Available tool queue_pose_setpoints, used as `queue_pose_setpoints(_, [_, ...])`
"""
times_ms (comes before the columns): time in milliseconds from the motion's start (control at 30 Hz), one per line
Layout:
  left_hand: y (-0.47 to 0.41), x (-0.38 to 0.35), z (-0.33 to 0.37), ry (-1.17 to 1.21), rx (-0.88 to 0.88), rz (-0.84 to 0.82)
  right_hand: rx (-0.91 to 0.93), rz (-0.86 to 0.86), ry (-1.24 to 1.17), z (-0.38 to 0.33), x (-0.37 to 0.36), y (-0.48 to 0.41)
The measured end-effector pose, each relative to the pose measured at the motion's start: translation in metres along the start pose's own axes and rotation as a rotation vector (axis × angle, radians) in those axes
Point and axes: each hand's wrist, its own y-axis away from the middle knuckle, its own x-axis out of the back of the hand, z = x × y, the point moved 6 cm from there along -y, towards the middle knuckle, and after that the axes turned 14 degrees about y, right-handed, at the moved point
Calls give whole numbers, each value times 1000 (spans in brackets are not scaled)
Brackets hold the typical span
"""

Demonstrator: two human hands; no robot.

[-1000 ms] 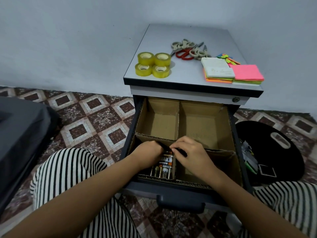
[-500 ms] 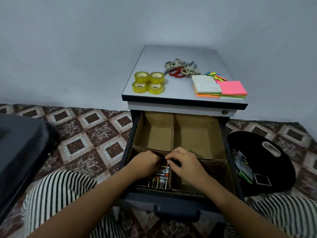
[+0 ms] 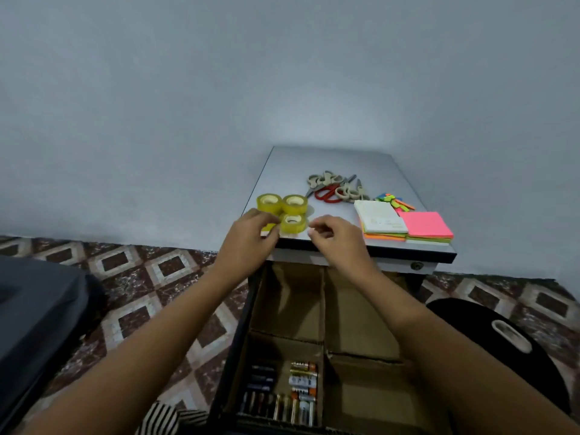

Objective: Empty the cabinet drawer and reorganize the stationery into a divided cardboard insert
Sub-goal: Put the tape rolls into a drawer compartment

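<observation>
Pale grey wall and patterned floor tiles surround a small cabinet, whose grey top (image 3: 329,161) carries the stationery still to be sorted. Four yellow tape rolls (image 3: 294,204) lie flat in a touching cluster at the near-left corner. Scissors (image 3: 334,188) lie farther back, and sticky-note pads (image 3: 426,226) sit to the right. Below, the drawer stands open with the cardboard insert (image 3: 292,309) fitted. Its near-left compartment holds batteries (image 3: 282,394), while the other compartments show bare card.

The left hand (image 3: 251,237) covers the near-left roll with its fingers bent over it. Whether a grip is made cannot be told. The right hand (image 3: 335,241) hangs just right of the near-right roll, fingers half-curled and holding nothing.

Handling, as judged: the rolls are probably light and stiff, built on a rigid core, with smooth, rather slick flanks. A pinch across the outer rim, or a fingertip hooked through the core, should give the surest hold. Because the rolls touch, lifting one may nudge its neighbours. The near pair sits close to the top's front edge, so a push could tip them into the drawer. A roll set on edge would roll away, so each is best laid flat.
</observation>
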Motion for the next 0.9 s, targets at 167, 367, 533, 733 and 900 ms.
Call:
queue_pose_setpoints(167, [-53,-8,-21,-41,163,16,-19,-21,129,0,-11,-58])
queue_pose_setpoints(367, [-71,-30,-42,-139,296,-84,18,-143,229,3,-34,-75])
queue_pose_setpoints(533, [-73,-30,-48,-248,342,-74,6,-116,243,4,-37,-78])
queue_pose_setpoints(733, [-71,-26,-49,-247,330,-74,-24,-86,202,5,-35,-76])
queue_pose_setpoints(900, [-67,-22,-45,-190,313,-84,-38,-37,139,4,-26,-66])
